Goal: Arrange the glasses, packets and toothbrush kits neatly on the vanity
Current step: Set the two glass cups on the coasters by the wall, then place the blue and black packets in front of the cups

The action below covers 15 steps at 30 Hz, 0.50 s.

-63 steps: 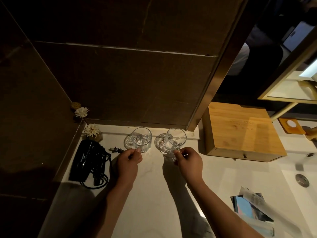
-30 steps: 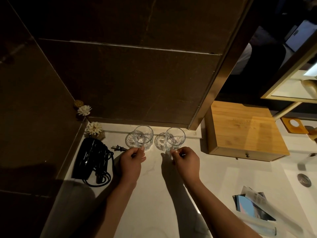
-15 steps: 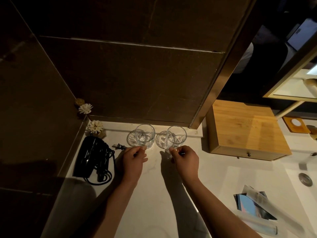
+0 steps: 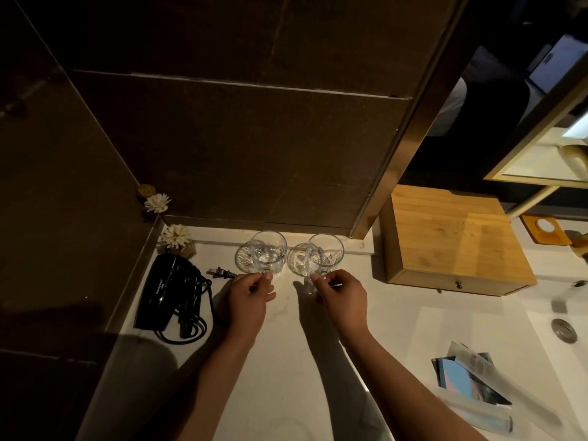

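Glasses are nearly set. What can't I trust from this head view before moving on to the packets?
- Packets and kits: blurred, dim, overlapping; count and print unreadable.
- Left glass and right glass: whether the fingers of the left hand and right hand pinch or merely touch is unclear.
- Wooden box: contents hidden.

The packets [image 4: 471, 381] and clear toothbrush kits [image 4: 486, 421], well to the right of the right glass [image 4: 324, 257], are smeared with blur; their print is unreadable. The fingertips [image 4: 318, 279] at that glass's near base hide any contact. Engraving on the wooden box [image 4: 455, 237] is too faint to read.
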Each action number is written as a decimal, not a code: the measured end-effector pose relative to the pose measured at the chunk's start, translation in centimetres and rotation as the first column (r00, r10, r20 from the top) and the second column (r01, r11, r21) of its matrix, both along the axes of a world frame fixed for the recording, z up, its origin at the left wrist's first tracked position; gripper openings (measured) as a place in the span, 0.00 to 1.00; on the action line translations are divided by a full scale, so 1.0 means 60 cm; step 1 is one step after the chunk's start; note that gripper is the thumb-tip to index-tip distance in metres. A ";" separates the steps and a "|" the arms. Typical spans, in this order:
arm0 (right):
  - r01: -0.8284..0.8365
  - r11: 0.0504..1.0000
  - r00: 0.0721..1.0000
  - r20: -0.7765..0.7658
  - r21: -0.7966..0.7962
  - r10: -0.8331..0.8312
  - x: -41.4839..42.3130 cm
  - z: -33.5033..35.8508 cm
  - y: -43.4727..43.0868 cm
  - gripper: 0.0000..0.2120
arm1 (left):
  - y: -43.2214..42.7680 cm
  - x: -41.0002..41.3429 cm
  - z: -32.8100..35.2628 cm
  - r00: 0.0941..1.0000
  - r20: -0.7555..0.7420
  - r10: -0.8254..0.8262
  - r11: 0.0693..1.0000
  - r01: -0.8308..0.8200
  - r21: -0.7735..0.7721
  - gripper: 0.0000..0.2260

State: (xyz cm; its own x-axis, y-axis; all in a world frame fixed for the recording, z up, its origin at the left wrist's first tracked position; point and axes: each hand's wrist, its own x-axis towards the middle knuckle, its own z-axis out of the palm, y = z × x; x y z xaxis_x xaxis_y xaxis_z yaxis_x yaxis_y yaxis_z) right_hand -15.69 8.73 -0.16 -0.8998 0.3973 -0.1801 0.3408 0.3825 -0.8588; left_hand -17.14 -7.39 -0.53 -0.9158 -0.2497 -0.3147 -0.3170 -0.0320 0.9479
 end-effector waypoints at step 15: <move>0.016 1.000 1.000 -0.004 -0.016 -0.016 0.144 0.053 0.134 0.05 | -0.006 0.144 -0.045 0.962 0.043 -0.271 0.893 0.268 -0.361 0.07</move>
State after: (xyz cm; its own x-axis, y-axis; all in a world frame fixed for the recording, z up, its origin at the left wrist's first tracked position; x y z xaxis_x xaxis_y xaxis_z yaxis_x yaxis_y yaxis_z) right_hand -7.03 16.77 3.04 -0.8941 0.4089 -0.1827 0.3430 0.3629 -0.8664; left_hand -8.49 -7.78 -3.24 -0.9661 -0.0875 -0.2428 -0.2573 0.3974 0.8808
